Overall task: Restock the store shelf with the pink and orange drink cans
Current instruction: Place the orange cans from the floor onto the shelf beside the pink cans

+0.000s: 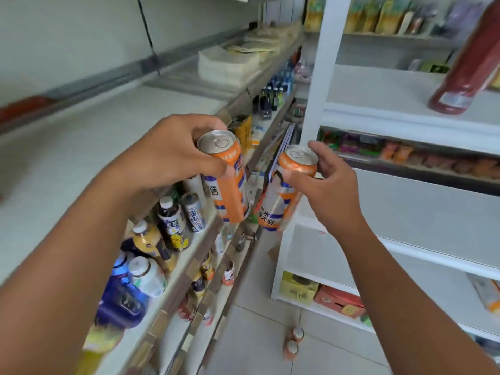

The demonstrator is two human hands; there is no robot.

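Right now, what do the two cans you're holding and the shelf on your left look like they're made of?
Both the left can and the right can look like thin metal, probably aluminium: bare silvery lids with pull tabs, glossy orange-and-white printed sides. The shelf looks like matt white board with a brown wood-look front edge; laminate or painted metal, I cannot tell.

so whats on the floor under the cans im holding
Two orange cans stand upright on the tiled floor. The right arm hides the floor further right.
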